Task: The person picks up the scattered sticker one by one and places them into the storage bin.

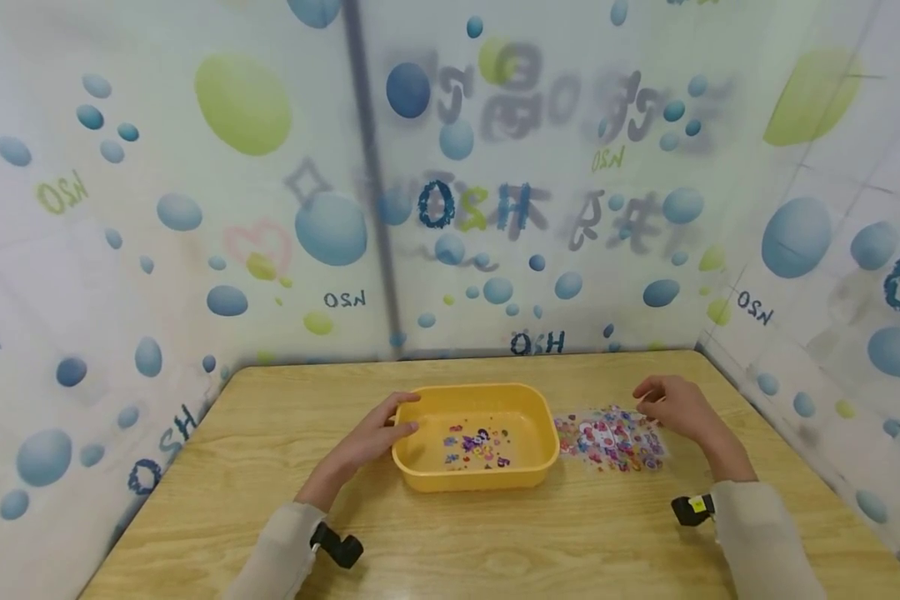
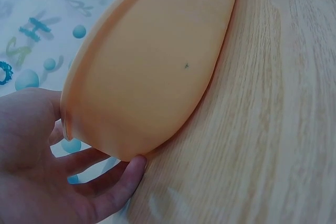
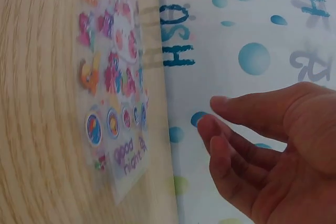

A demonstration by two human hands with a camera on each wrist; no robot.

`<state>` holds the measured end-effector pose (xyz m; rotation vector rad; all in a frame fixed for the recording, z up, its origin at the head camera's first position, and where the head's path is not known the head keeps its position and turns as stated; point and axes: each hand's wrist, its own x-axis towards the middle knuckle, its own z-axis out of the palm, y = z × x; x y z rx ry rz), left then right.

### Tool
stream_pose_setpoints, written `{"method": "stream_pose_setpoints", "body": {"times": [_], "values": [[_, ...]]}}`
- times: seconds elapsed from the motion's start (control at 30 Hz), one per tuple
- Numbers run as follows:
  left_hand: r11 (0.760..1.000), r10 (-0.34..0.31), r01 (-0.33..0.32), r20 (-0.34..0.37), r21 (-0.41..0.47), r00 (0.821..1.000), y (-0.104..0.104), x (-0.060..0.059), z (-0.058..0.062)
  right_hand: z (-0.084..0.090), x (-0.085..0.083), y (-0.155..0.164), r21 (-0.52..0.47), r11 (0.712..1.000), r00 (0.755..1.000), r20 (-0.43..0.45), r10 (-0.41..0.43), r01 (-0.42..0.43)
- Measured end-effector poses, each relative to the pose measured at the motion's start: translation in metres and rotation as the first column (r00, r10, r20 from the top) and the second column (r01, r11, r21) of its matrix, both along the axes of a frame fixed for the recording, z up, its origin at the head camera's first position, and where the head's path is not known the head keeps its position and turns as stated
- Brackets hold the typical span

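Observation:
My left hand [image 1: 369, 435] grips the left end of a yellow plastic basin [image 1: 472, 481], its thumb over the rim and the fingers against the outside, as the left wrist view shows. Small colourful stickers [image 1: 480, 444] lie on the basin's floor. To the right of the basin, sheets of cartoon stickers [image 1: 607, 440] lie flat on the table, some clear and one with "good night" lettering [image 3: 128, 156]. Above their right end hangs my right hand [image 1: 677, 407], fingers loosely bent, thumb apart from the fingertips, with nothing visible between them.
The wooden table [image 1: 450, 542] carries the basin and sheets. A curtain [image 1: 465, 275] with blue and green dots stands along the back edge, and more of it encloses both sides. Each wrist wears a black camera [image 1: 337, 546].

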<state>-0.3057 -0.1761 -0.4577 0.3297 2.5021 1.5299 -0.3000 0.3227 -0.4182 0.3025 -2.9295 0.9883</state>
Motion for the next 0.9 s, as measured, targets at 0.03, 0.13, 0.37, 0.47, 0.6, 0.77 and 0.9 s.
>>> {"method": "stream_pose_setpoints", "body": {"times": [0.03, 0.13, 0.37, 0.47, 0.6, 0.77, 0.9], "values": [[1.0, 0.001, -0.001, -0.002, 0.0, 1.0, 0.0, -0.001, 0.0, 0.0, -0.001, 0.002, 0.016, 1.0, 1.0, -0.005, -0.003, 0.003], [1.0, 0.001, -0.001, -0.005, 0.001, 1.0, -0.001, -0.002, 0.0, -0.001, -0.002, 0.006, 0.04, 0.999, 1.0, 0.021, -0.004, 0.003], [1.0, -0.005, 0.004, -0.012, -0.012, 1.0, -0.001, -0.002, -0.001, -0.009, -0.005, 0.012, 0.128, 0.992, 0.996, 0.086, -0.001, -0.01], [1.0, -0.01, 0.01, -0.012, -0.017, 1.0, -0.001, -0.001, -0.001, -0.01, -0.005, 0.011, 0.188, 0.982, 0.996, 0.086, -0.01, -0.006], [1.0, -0.01, 0.009, -0.015, -0.016, 1.0, -0.001, 0.0, 0.0, -0.011, -0.005, 0.009, 0.226, 0.974, 0.992, 0.123, -0.019, -0.009], [1.0, -0.004, 0.004, -0.019, -0.017, 1.0, 0.001, 0.0, 0.001, -0.016, -0.007, 0.009, 0.275, 0.961, 0.989, 0.145, -0.016, -0.025], [1.0, 0.008, -0.008, -0.011, -0.016, 1.0, 0.0, 0.0, 0.0, -0.019, -0.011, 0.007, 0.325, 0.945, 0.99, 0.142, 0.0, -0.047]]}}
